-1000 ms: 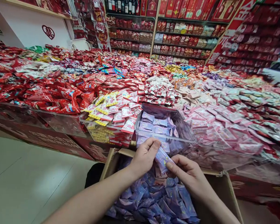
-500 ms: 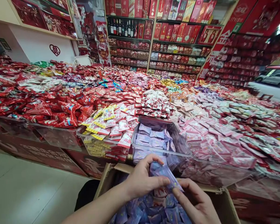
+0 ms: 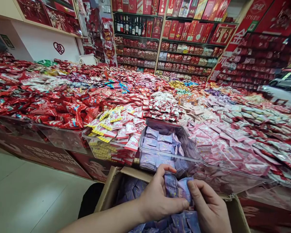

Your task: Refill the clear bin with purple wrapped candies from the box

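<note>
My left hand (image 3: 160, 197) is wrapped round small purple packets (image 3: 171, 185) above an open cardboard box. One more purple packet (image 3: 184, 189) is pinched by my right hand (image 3: 206, 204), right beside the others. Many purple packets (image 3: 186, 221) fill the cardboard box (image 3: 108, 191) below my hands. Just beyond my hands stands a clear plastic bin (image 3: 192, 153), where similar packets (image 3: 157, 140) lie in rows at the left and looser at the right. My forearm covers part of the box.
Yellow and white packets (image 3: 115, 124) fill a bin at the left, pink packets (image 3: 228, 145) one at the right. Red packets (image 3: 63, 113) lie further left. Behind are shelves (image 3: 157, 48) with bottles and red boxes. A dark rounded object (image 3: 91, 197) is left of the box.
The packets in my hands have turned more upright and now show side by side. Both hands have shifted slightly right, and the view has moved a little.
</note>
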A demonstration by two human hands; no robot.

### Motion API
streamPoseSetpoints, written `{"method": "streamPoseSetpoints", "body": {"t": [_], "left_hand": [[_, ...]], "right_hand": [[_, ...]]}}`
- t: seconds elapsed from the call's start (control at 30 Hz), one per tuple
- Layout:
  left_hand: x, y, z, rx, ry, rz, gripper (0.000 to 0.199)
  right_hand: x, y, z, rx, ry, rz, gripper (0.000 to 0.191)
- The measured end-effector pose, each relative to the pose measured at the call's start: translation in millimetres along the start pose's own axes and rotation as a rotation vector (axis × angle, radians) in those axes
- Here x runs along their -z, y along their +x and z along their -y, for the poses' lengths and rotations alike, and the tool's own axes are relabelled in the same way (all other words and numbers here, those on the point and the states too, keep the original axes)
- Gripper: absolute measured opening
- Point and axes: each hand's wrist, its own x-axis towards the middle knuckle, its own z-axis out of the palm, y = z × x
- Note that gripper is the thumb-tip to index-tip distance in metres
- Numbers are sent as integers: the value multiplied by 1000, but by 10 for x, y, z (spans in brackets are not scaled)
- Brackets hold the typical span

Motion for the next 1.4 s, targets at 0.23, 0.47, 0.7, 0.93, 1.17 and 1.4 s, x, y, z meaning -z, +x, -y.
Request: {"method": "streamPoseSetpoints", "body": {"t": [0.23, 0.47, 0.7, 0.93, 1.17, 1.4], "left_hand": [[28, 0, -47, -20, 170, -12, 47], [98, 8, 52, 0, 369, -107, 44], [73, -43, -9, 14, 638, -142, 42], [62, -53, -72, 42, 758, -112, 42], [86, -50, -46, 30, 806, -118, 42], [123, -35, 24, -11, 788, -110, 42]], "right_hand": [[134, 847, 569, 385, -646, 133, 19], [-645, 1713, 351, 606, -1243, 937, 32], [-781, 1785, 123, 706, -1429, 983, 29], [-781, 1792, 114, 793, -1408, 964, 26], [-786, 1775, 89, 813, -1426, 904, 33], [-736, 1766, 50, 729, -1448, 824, 39]]}}
